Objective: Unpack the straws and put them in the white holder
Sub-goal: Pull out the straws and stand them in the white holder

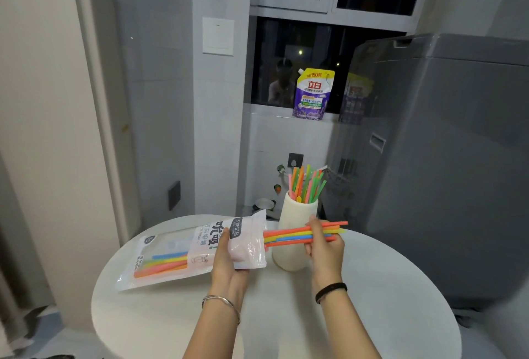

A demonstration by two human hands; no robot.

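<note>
A clear and white straw bag (pixel 183 252) lies sideways just above the round white table (pixel 386 301), its open end to the right. My left hand (pixel 230 264) grips the bag near that opening. My right hand (pixel 325 247) is closed around a bunch of coloured straws (pixel 289 235) that stick halfway out of the bag, pointing right. More coloured straws (pixel 166 264) show through the bag's left part. Behind my right hand stands the white holder (pixel 292 244), with several orange, pink and green straws (pixel 306 184) upright in it.
A grey washing machine (pixel 446 158) stands close on the right behind the table. A purple detergent pouch (pixel 313 95) sits on the window sill. A grey tiled wall and a light switch (pixel 218 35) are behind the table.
</note>
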